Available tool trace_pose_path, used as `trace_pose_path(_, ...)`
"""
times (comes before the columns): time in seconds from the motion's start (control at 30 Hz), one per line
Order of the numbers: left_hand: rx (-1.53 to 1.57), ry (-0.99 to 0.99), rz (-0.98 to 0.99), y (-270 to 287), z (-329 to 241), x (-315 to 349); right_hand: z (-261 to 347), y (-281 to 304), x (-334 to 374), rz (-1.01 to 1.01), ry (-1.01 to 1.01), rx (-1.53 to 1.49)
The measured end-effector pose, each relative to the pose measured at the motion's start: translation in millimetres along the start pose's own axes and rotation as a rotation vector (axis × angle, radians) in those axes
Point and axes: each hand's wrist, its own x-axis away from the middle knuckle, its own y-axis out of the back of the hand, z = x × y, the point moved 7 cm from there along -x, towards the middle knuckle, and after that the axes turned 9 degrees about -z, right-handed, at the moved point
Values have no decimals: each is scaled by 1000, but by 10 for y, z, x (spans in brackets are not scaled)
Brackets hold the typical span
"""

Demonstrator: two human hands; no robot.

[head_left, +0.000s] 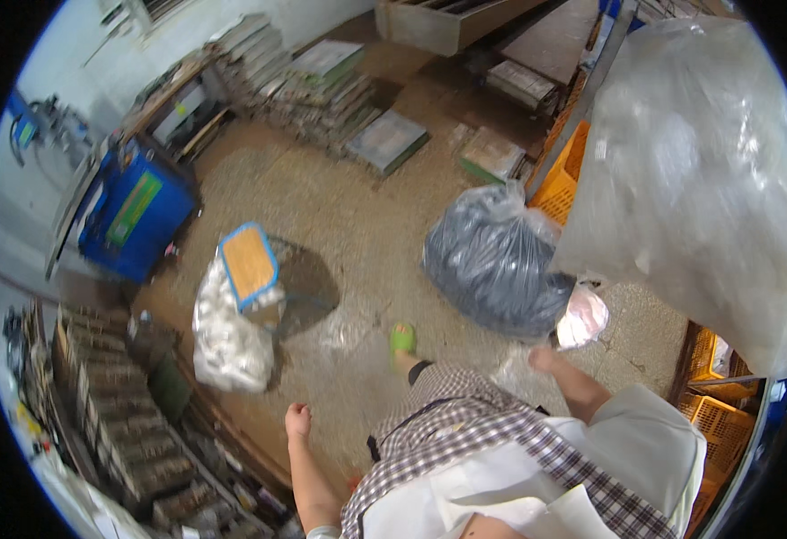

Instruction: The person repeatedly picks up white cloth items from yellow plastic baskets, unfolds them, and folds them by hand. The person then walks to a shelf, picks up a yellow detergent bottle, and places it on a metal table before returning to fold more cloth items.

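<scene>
One white bag [232, 355] sat at eight o'clock, the left hand [298, 420] curled, apparently empty, at seven, a dark plastic bag [492, 260] at three and the right hand [544, 359], its grip impossible to tell, near it at four, in an apparent stride, any left-side grasp likely needing an uncurled hand.

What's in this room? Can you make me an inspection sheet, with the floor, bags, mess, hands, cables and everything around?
Surface: floor speckled, brown-stained in places.
Job's things: dark bag, full, on the floor; shiny bundle at its lower right.
Clutter: white bag beside a stool; stacked slabs behind.
Hands: left hand curled, nothing seen in it; right hand near the shiny bundle, touching or not unclear.
Cables: cannot tell.
Surroundings: pale wall, blue box, big clear bag, orange crates.
</scene>
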Motion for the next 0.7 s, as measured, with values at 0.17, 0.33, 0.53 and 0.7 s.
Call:
trace_pose_path(0.17, -75, -105, 186, -779, -1208, -1211, -65, 213, -1109, 166, -237, -355)
trace_pose_path(0.33, -274, 21, 578, -1278, -2050, -1897, 581, 1913, -1913, -129, -209, -612)
trace_pose_path(0.53, -554, -74, 598, -1573, -3246, -3204, 529, 3585, -2852, -488, -295, -934)
trace_pose_path(0.7, -510, -186, 667, -2535, -4431, -4716, -60, 4029, -3685, -516, -597, -1429)
